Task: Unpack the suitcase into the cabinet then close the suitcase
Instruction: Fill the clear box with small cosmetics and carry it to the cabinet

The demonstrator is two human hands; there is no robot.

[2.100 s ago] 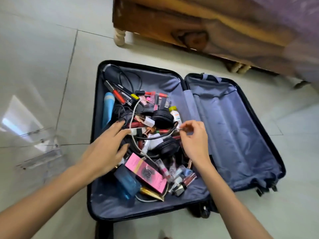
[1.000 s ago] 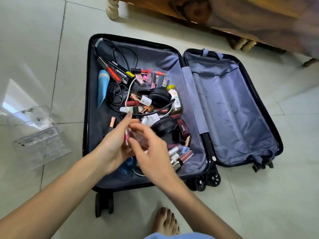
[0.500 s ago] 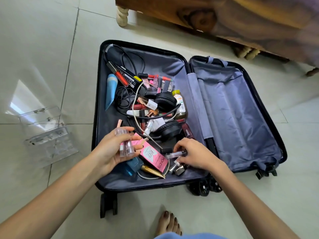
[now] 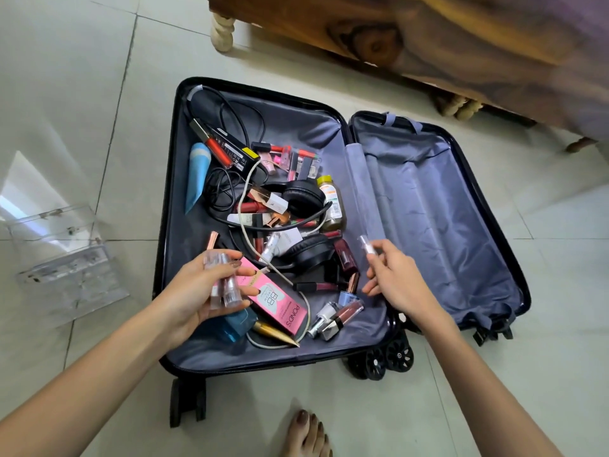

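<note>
A black suitcase [image 4: 168,206] lies open on the tiled floor. Its left half holds a heap of cosmetics, cables, black headphones [image 4: 304,197], a pink cream box [image 4: 278,303], a blue tube [image 4: 197,174] and an amber bottle [image 4: 331,206]. The right half [image 4: 435,219] shows only grey lining. My left hand [image 4: 197,291] holds a few clear lip-gloss tubes [image 4: 222,285] over the near left part of the case. My right hand [image 4: 393,278] pinches a small clear tube [image 4: 365,244] above the hinge area.
A clear acrylic organiser [image 4: 66,268] lies on the floor left of the suitcase. A wooden bed frame [image 4: 379,37] with turned legs stands behind it. My bare foot [image 4: 306,433] is at the near edge, by the suitcase wheels [image 4: 382,357].
My right hand has lifted a small clear tube out of the pile and risen toward the hinge. My left hand keeps its tubes, slightly higher.
</note>
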